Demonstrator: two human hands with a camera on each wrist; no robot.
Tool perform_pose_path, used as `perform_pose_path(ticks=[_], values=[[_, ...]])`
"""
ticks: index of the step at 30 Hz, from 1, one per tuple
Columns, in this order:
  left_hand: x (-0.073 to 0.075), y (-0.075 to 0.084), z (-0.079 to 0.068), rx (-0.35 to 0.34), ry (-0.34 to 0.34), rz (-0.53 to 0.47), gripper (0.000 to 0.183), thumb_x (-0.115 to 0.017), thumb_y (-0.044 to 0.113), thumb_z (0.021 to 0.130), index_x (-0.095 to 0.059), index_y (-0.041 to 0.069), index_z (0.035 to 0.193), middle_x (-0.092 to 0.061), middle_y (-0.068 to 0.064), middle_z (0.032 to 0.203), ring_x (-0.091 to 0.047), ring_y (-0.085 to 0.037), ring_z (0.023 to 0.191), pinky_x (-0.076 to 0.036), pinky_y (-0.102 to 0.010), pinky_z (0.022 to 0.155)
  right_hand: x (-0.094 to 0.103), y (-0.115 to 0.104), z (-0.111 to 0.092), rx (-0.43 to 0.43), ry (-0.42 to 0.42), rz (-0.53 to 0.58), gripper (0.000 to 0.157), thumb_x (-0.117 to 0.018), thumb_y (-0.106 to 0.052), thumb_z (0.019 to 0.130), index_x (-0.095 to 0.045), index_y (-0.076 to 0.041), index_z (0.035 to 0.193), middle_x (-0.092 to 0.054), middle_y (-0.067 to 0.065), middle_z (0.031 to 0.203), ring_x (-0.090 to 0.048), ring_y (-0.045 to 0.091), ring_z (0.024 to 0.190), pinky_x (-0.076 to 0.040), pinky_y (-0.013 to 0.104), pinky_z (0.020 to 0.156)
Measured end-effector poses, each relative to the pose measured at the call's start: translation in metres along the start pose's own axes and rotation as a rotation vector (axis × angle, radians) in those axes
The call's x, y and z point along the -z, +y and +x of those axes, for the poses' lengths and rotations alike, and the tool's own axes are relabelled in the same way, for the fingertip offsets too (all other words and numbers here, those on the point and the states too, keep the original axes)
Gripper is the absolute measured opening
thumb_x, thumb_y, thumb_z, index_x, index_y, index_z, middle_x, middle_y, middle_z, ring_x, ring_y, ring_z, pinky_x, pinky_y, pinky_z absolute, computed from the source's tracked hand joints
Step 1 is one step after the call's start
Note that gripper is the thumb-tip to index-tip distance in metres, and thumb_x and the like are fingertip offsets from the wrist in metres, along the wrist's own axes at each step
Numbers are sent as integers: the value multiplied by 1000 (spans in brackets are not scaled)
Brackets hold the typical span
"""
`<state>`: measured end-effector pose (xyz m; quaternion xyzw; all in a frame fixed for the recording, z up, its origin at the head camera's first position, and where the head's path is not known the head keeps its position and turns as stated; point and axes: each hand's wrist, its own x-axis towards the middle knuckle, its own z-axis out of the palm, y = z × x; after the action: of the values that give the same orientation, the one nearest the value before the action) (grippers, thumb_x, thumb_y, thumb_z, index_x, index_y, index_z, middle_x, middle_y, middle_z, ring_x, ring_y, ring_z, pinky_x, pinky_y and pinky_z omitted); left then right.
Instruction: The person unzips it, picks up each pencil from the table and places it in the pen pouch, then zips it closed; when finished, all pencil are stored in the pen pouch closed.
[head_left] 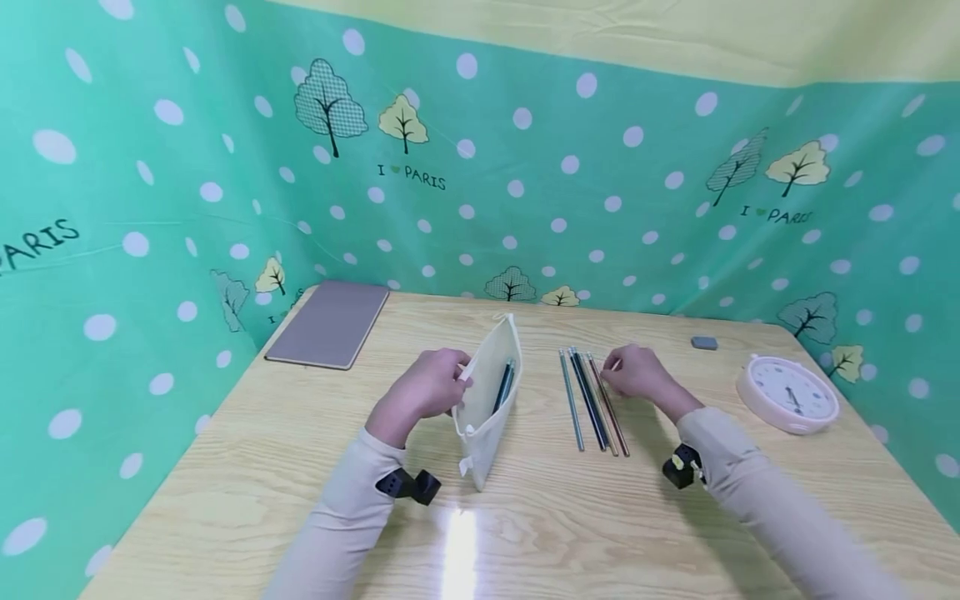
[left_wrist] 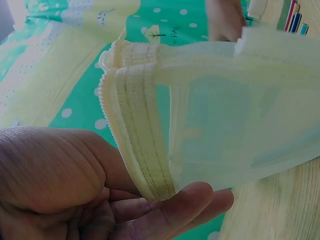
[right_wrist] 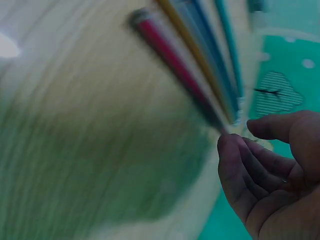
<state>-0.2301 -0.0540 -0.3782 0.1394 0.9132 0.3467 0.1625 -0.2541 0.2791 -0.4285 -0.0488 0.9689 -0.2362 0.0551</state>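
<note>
My left hand (head_left: 429, 388) holds the near-left edge of a pale mesh zip pouch (head_left: 487, 417), which stands upright with its mouth apart. In the left wrist view the fingers (left_wrist: 175, 212) lie under the zipper edge, thumb on the other side. A few dark pencils (head_left: 506, 385) stick up inside the pouch. To the right, several loose pencils lie side by side: a teal pencil (head_left: 572, 400), dark blue ones, a yellowish one and a red pencil (head_left: 609, 407). My right hand (head_left: 636, 372) is at the red pencil's far end, fingertips against it, thumb held apart.
A pink round clock (head_left: 791, 393) lies at the right of the wooden table (head_left: 600, 533). Behind it is a small grey-blue eraser (head_left: 704, 342). A purple-grey notebook (head_left: 330, 323) rests at the back left. A green dotted curtain (head_left: 480, 208) hangs behind the table.
</note>
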Motion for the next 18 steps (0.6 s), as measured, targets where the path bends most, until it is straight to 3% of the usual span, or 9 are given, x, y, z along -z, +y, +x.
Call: perform_pose_path(ticks=[4, 10, 14, 18], values=[[0, -1, -1, 4, 0, -9, 38, -60, 5, 103, -58, -5, 139, -72, -19, 111, -72, -18, 73, -61, -30, 66, -12, 12, 5, 13, -11, -76, 14, -68, -10, 93, -71, 2, 85, -63, 2, 61, -56, 10, 50, -48, 26, 52], [-2, -2, -1, 3, 9, -18, 38, -61, 5, 103, -58, -5, 139, -72, -20, 111, -72, -19, 73, -62, -31, 67, -22, 11, 7, -8, 29, -79, 12, -68, -6, 88, -67, 0, 77, -64, 6, 65, -56, 12, 51, -47, 24, 48], [-3, -3, 0, -4, 13, -25, 38, -61, 5, 102, -58, -5, 139, -72, -20, 111, -73, -19, 73, -62, -31, 66, -26, 8, 8, -32, 41, -111, 11, -67, -5, 86, -66, 0, 77, -64, 8, 69, -57, 14, 55, -46, 24, 49], [-4, -4, 1, -7, 12, -25, 38, -61, 4, 102, -58, -6, 139, -72, -21, 111, -73, -20, 73, -62, -31, 66, -25, 9, 6, -67, 41, -75, 10, -66, -4, 88, -69, 5, 85, -67, 13, 75, -60, 15, 55, -49, 25, 49]])
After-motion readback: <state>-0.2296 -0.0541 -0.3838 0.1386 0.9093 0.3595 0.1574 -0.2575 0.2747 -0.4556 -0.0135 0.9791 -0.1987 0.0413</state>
